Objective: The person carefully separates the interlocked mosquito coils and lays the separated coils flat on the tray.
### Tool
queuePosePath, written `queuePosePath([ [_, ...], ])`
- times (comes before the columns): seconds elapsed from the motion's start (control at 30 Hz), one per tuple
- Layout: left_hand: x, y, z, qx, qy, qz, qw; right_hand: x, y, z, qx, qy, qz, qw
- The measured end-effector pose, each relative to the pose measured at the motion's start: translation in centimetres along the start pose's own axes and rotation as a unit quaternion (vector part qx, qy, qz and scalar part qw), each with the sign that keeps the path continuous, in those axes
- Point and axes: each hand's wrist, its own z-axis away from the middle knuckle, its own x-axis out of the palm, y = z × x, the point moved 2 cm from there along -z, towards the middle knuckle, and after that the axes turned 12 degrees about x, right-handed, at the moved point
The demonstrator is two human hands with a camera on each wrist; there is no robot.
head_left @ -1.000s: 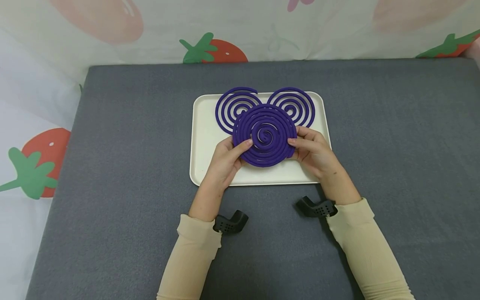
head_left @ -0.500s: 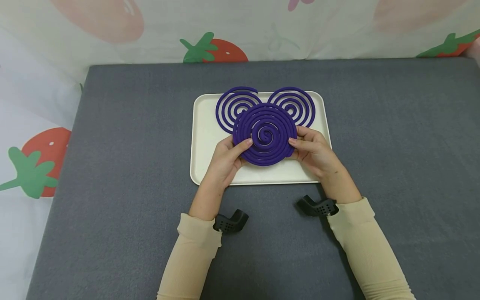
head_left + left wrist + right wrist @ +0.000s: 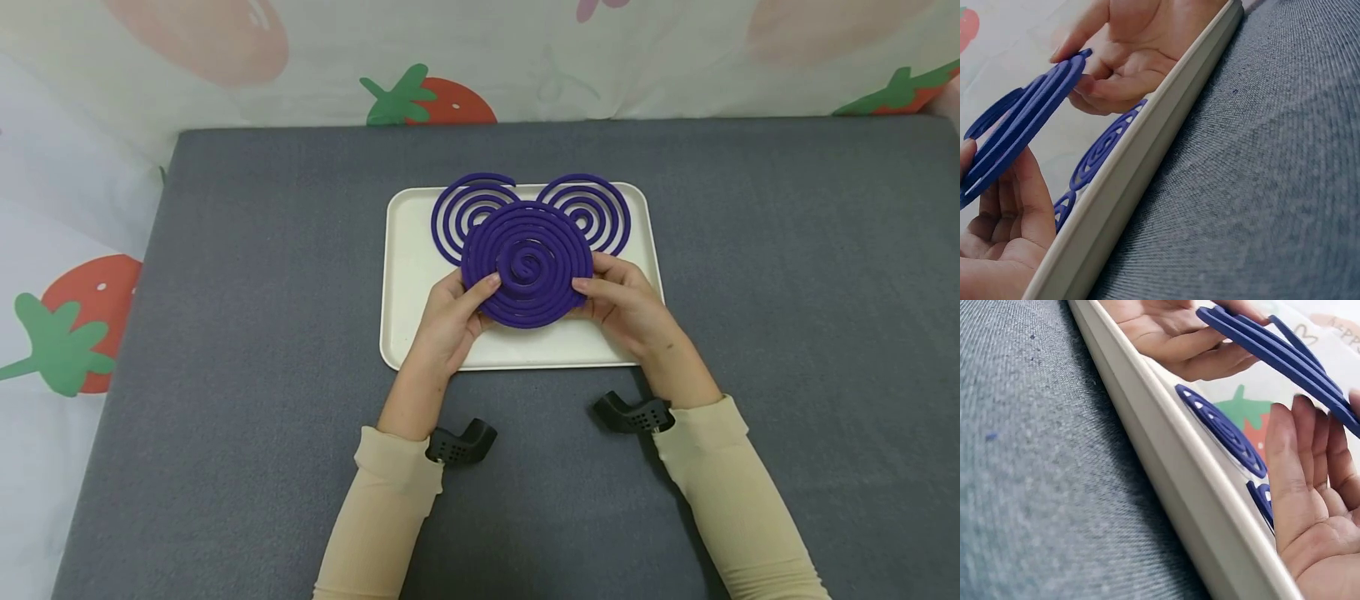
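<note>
A tightly wound purple mosquito coil disc (image 3: 527, 262) is held up over the white tray (image 3: 405, 300). My left hand (image 3: 448, 321) pinches its left edge, thumb on top and fingers underneath. On the right edge, my right hand (image 3: 622, 304) pinches it in the same way. From the side, the right wrist view shows the held coil (image 3: 1272, 353) tilted and several strands thick, with one strand standing apart from the others. Two looser spiral coils lie on the tray beyond it: a left one (image 3: 442, 221) and a right one (image 3: 622, 218), both partly hidden by the disc.
The tray sits on a table with a dark grey cloth (image 3: 285, 333), and the two loose coils reach over its far rim. A strawberry-print sheet (image 3: 600, 75) hangs behind the table. Black wrist cameras (image 3: 461, 442) are strapped to both arms.
The held coil disc has shifted slightly up and to the left in the head view, covering more of the left loose coil. Both hands keep their hold and barely move.
</note>
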Motion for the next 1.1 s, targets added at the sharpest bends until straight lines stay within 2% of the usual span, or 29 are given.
queuePosePath([
  [0.43,-0.06,0.00,-0.01,0.000,-0.001,0.001,1.0000,-0.07,0.25,-0.09,-0.018,-0.048,0.038,0.9980],
  [0.7,-0.08,-0.05,0.05,-0.007,-0.024,-0.014,0.9996,-0.18,0.23,-0.10,-0.027,-0.044,0.035,0.9980],
  [0.8,-0.06,0.01,0.12,-0.005,-0.048,-0.006,0.9988,-0.20,0.16,-0.06,-0.022,-0.031,0.002,0.9993],
  [0.97,0.04,0.16,0.18,0.010,-0.102,0.049,0.9936,-0.38,-0.06,0.01,-0.022,-0.010,-0.091,0.9955],
  [1.1,0.04,0.12,0.11,0.020,-0.111,0.070,0.9912,-0.44,-0.08,0.02,-0.027,-0.010,-0.111,0.9934],
])
